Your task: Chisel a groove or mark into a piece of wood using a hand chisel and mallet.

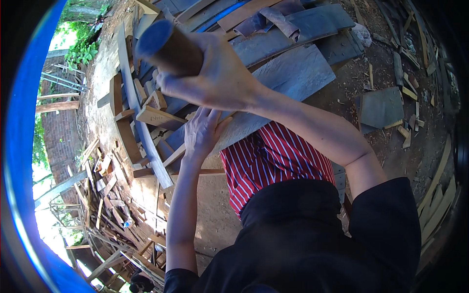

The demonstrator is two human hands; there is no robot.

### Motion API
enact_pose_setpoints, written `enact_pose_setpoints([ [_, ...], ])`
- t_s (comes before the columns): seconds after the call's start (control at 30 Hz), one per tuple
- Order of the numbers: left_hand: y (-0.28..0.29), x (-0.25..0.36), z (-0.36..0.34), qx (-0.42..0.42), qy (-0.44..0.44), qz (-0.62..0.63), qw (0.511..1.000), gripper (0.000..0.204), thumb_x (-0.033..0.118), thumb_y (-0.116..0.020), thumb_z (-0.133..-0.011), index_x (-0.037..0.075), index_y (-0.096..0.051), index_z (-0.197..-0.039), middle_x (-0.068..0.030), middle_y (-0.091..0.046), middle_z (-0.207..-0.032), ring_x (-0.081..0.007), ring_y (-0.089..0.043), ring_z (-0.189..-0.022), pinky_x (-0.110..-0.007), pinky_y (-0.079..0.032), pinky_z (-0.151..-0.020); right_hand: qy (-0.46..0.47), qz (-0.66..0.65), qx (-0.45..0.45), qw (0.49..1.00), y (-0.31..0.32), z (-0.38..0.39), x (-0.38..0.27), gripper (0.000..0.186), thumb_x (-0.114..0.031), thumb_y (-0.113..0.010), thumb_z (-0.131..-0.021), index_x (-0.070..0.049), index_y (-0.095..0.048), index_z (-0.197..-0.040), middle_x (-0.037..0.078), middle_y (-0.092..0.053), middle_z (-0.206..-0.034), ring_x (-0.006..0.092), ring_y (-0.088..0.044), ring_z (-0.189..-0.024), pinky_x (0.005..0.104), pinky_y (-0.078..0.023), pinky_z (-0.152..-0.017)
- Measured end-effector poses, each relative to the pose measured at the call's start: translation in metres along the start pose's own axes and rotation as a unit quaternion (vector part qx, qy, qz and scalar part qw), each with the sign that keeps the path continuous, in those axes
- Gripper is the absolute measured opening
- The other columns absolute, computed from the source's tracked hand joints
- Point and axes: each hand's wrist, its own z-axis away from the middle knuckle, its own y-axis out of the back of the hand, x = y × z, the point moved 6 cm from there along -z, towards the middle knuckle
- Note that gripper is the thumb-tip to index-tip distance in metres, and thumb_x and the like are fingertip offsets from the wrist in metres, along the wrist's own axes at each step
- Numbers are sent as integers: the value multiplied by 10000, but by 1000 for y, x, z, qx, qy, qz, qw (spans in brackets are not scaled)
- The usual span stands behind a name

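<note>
My right hand (210, 73) is raised, fingers wrapped round a dark cylindrical tool (171, 53) with a flat round end, slightly blurred; whatever lies at its other end is hidden. Below it, my left hand (200, 132) rests with extended fingers at the edge of a pale weathered board (298, 73). Just left of that hand is a short angled wooden piece (159, 117), among other cut pieces and slats. A long narrow grey plank (156, 158) runs down the left of the work pile.
More boards (312, 24) are piled beyond my hands. Scrap wood (102, 185) heaps at the left near a brick wall (63, 146). A square sheet (381, 107) and offcuts lie on the dirt floor at right. Blue sheeting (19, 146) edges the far left.
</note>
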Motion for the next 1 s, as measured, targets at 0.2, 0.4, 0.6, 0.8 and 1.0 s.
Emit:
enact_pose_setpoints([
  [0.2,-11,-10,3,-101,38,25,994,334,265,-703,-849,65,-614,-1101,-161,-647,-990,-358,-637,-902,-482,-492,-730,60,77,-19,995,-13,9,18,251,-223,-718,-697,-35,-668,-856,61,-674,-664,156,-639,-542,312,-488,-526],
  [0.4,-5,-12,7,-14,11,3,1000,339,312,-680,-864,102,-614,-1122,-113,-635,-980,-301,-648,-887,-433,-523,-706,28,32,-31,999,-9,2,5,225,-181,-697,-705,-27,-664,-867,43,-636,-633,121,-593,-515,298,-486,-513],
  [0.6,3,2,-3,-18,-16,7,1000,425,339,-691,-865,87,-570,-1186,-153,-637,-1036,-334,-646,-908,-452,-522,-723,1,64,-31,997,-3,-4,6,251,-203,-703,-703,7,-648,-830,61,-628,-633,130,-608,-565,300,-477,-557],
  [0.8,-7,-7,2,-48,25,3,999,409,333,-694,-867,95,-579,-1180,-142,-657,-959,-343,-651,-888,-452,-521,-726,40,111,-6,993,-4,12,19,331,-226,-711,-688,11,-672,-917,98,-661,-677,171,-637,-606,317,-496,-625],
  [1.0,2,1,3,-12,7,7,1000,409,310,-684,-862,108,-557,-1196,-102,-611,-1067,-300,-637,-950,-445,-527,-720,5,39,-8,999,0,4,-2,303,-229,-711,-698,-1,-671,-893,71,-637,-647,148,-606,-572,310,-486,-605],
])
